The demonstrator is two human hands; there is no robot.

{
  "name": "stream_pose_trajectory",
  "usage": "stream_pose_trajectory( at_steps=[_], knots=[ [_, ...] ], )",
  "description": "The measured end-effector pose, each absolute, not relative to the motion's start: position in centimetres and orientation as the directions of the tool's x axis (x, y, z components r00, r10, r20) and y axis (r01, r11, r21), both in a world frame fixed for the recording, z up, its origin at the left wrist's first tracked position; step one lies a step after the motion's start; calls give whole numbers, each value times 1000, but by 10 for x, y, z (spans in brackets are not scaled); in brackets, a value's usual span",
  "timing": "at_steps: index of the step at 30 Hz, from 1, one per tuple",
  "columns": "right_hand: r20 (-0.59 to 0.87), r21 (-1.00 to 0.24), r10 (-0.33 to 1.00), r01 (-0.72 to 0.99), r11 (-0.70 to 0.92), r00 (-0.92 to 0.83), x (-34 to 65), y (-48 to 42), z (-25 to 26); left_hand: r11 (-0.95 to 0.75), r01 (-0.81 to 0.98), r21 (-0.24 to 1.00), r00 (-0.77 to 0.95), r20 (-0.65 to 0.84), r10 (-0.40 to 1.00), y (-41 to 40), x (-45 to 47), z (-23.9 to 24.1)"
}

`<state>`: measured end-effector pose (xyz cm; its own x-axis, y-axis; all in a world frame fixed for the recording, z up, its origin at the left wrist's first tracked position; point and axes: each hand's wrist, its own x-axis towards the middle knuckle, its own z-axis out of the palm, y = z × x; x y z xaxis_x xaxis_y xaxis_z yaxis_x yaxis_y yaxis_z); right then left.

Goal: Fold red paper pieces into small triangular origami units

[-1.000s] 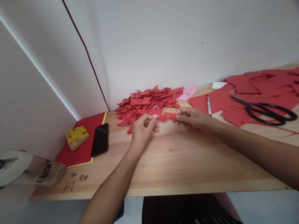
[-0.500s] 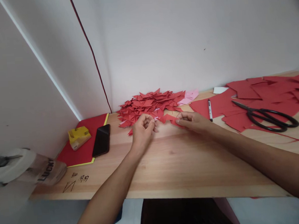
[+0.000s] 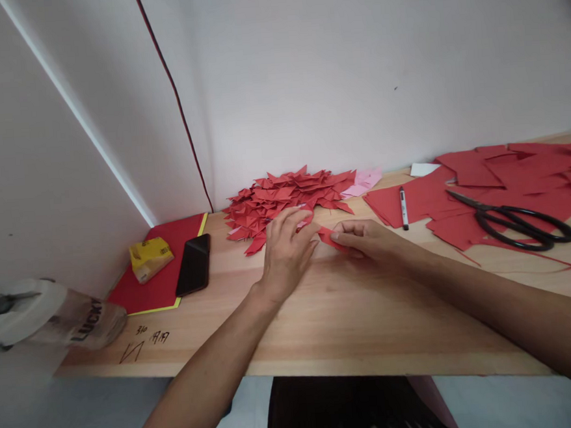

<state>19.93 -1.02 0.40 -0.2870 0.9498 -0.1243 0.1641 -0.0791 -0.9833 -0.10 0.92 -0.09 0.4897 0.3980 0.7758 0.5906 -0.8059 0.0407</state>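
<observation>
A small folded piece of red paper [image 3: 329, 238] is held between my hands, just above the table. My right hand [image 3: 363, 240] is closed, with thumb and fingers pinching its right end. At the left end, the thumb and index finger of my left hand [image 3: 288, 249] close on the paper, while the other fingers arch above. Part of the paper is hidden behind my fingers. Right behind my left hand lies a heap of folded red paper pieces [image 3: 284, 191], with pink paper [image 3: 367, 181] at its right side.
Red paper sheets [image 3: 522, 174] spread at the right, with black-handled scissors [image 3: 521, 223] and a marker [image 3: 403, 209] on them. To the left are a phone [image 3: 192, 265], a yellow packet [image 3: 150, 257] on a red folder [image 3: 145, 299], and a clear bottle [image 3: 90, 319]. A wall rises behind the table.
My left hand has turned and shifted right, its fingers coming closer to my right hand. Less of the red paper shows between them. The view has shifted slightly.
</observation>
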Motion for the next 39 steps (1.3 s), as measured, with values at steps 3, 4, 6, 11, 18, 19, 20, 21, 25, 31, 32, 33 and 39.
stream_pose_trajectory(
  at_steps=[3, 4, 6, 11, 18, 19, 20, 21, 25, 31, 32, 33, 39],
  knots=[
    [-97, -993, 936, 99, -67, -338, 198, -11, 1, -809, 585, -47, 500, 807, 315, 8, 0, -1],
    [-87, -995, 932, 84, -61, -351, 198, -11, 0, -811, 580, -71, 506, 812, 291, 8, 0, -1],
    [-67, -997, 927, 59, -49, -369, 198, -12, 0, -818, 564, -113, 526, 813, 251, 8, 0, -2],
    [-39, -999, 919, 46, -23, -392, 198, -13, 6, -836, 535, -118, 497, 844, 199, 7, 0, 1],
    [-21, -998, 937, 70, 3, -349, 196, -13, 4, -834, 551, 31, 411, 859, 304, 1, 3, 4],
    [-12, -997, 941, 76, 14, -338, 195, -12, 3, -831, 552, 67, 398, 855, 333, 0, 3, 4],
    [-1, -996, 945, 81, 26, -326, 195, -13, 3, -828, 550, 108, 380, 851, 363, 0, 4, 4],
    [10, -996, 950, 86, 39, -311, 195, -13, 3, -826, 543, 153, 360, 846, 393, -1, 4, 4],
    [66, -987, 966, 124, 99, -250, 194, -15, 6, -818, 473, 328, 312, 805, 504, -1, 7, 4],
    [97, -988, 973, 101, 120, -208, 192, -16, 6, -778, 448, 441, 275, 760, 589, -2, 10, 3],
    [103, -989, 973, 81, 122, -208, 192, -15, 4, -777, 443, 447, 272, 759, 592, -2, 10, 3],
    [114, -989, 971, 65, 130, -212, 192, -14, 3, -777, 436, 454, 269, 758, 594, -3, 10, 3],
    [158, -980, 967, 83, 178, -202, 193, -13, 0, -747, 403, 528, 231, 731, 642, -3, 12, 3]
  ],
)
